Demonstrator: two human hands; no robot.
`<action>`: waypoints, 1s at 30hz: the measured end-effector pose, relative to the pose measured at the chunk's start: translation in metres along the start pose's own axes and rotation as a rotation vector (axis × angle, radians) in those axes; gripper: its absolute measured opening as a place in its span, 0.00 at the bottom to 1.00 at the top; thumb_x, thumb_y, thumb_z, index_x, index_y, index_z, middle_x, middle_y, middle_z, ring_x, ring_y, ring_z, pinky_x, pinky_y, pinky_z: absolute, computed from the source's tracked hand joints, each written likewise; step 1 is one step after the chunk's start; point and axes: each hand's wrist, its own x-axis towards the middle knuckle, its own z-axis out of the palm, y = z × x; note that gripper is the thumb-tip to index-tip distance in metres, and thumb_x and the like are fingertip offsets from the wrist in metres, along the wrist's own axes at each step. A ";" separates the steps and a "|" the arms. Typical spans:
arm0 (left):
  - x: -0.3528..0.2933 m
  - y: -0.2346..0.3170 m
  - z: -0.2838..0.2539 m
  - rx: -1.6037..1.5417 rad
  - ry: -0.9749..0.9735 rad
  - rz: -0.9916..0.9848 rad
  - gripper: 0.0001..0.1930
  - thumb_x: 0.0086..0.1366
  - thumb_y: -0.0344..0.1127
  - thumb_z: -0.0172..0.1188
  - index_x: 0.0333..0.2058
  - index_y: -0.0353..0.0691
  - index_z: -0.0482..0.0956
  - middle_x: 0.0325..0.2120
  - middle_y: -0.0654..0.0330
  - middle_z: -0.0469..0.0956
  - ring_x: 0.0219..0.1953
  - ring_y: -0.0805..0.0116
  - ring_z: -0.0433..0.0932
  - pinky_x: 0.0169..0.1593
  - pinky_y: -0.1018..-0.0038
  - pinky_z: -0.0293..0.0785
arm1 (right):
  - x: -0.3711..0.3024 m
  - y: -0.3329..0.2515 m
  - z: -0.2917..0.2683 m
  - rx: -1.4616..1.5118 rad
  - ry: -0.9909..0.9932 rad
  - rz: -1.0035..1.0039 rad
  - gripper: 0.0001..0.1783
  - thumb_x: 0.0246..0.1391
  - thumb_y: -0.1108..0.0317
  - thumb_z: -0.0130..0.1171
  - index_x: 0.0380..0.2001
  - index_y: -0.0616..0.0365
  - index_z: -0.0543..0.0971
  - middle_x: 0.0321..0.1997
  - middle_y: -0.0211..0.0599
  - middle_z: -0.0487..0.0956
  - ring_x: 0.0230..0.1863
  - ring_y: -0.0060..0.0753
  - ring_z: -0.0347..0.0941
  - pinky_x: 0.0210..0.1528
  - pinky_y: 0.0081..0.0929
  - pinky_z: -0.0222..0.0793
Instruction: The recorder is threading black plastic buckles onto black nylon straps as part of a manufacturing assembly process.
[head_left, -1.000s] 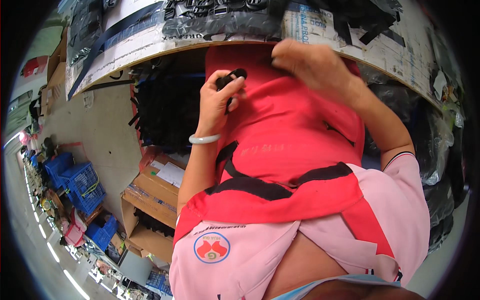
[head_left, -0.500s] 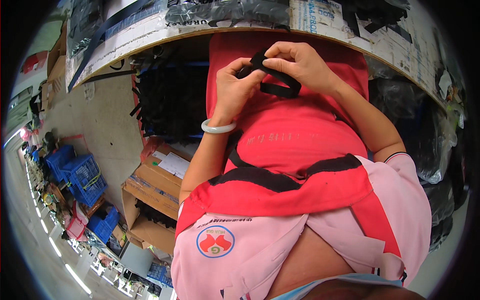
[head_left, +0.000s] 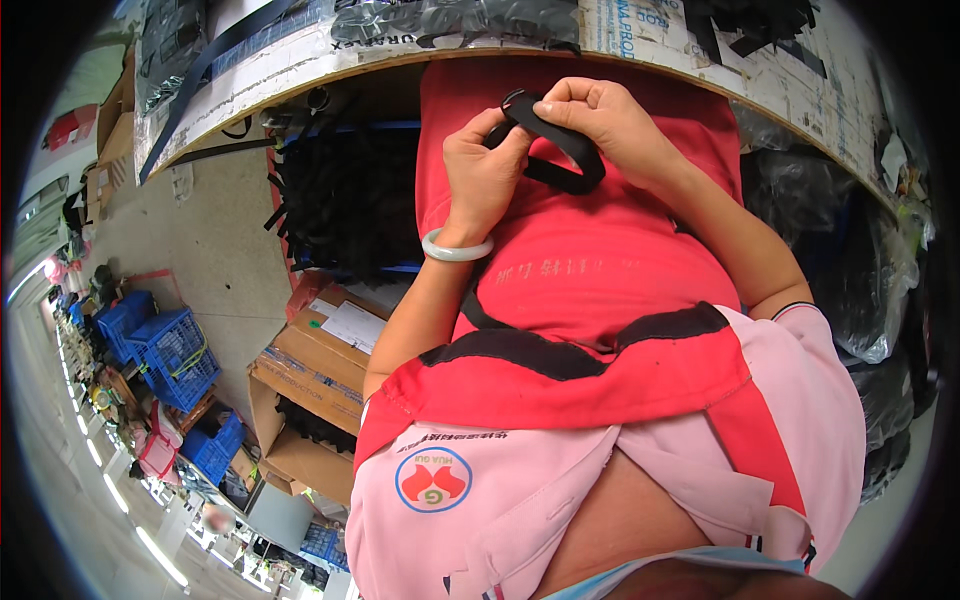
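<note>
A black webbing strap (head_left: 566,178) is bent into a loop above my lap, over the red apron (head_left: 600,240). My left hand (head_left: 484,160) pinches the strap near its upper end, where a small dark buckle-like piece (head_left: 517,100) shows; its exact kind I cannot make out. My right hand (head_left: 608,122) has thumb and forefinger closed on the strap just right of that piece. The loop hangs below and between both hands.
The worktable's curved edge (head_left: 380,75) lies just beyond my hands, with plastic-wrapped bundles (head_left: 455,22) on top. Black straps (head_left: 345,200) fill a bin at left. Nearby stand an open cardboard box (head_left: 310,375) and blue crates (head_left: 175,358). Plastic bags (head_left: 835,250) sit at right.
My right hand has shifted slightly right, away from my left. The strap between them now lies flatter and more exposed, and the small dark end piece has come into view.
</note>
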 end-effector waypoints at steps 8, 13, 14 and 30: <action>0.011 -0.010 -0.002 0.427 0.042 0.508 0.07 0.55 0.22 0.62 0.35 0.34 0.81 0.20 0.60 0.72 0.22 0.74 0.71 0.27 0.77 0.66 | 0.001 0.006 0.010 0.401 -0.016 0.002 0.12 0.59 0.63 0.58 0.37 0.62 0.75 0.25 0.29 0.76 0.22 0.17 0.72 0.26 0.16 0.71; 0.009 -0.015 -0.001 0.474 0.011 0.513 0.07 0.56 0.22 0.61 0.35 0.34 0.81 0.20 0.60 0.73 0.22 0.74 0.72 0.26 0.77 0.66 | 0.001 -0.001 0.014 0.343 0.037 -0.043 0.13 0.59 0.62 0.59 0.39 0.62 0.75 0.26 0.30 0.76 0.22 0.18 0.73 0.25 0.15 0.71; 0.009 -0.016 -0.003 0.468 -0.002 0.509 0.07 0.56 0.22 0.61 0.35 0.33 0.81 0.20 0.62 0.73 0.22 0.76 0.71 0.25 0.78 0.65 | 0.000 -0.001 0.014 0.343 0.038 -0.043 0.13 0.59 0.62 0.59 0.39 0.62 0.75 0.26 0.30 0.76 0.22 0.18 0.73 0.25 0.15 0.71; 0.002 -0.002 -0.002 -0.110 0.028 -0.084 0.04 0.60 0.27 0.62 0.31 0.32 0.82 0.13 0.67 0.71 0.13 0.83 0.64 0.17 0.83 0.57 | -0.011 0.007 0.008 0.221 0.027 -0.005 0.12 0.59 0.63 0.59 0.36 0.62 0.74 0.25 0.32 0.78 0.19 0.17 0.72 0.22 0.15 0.69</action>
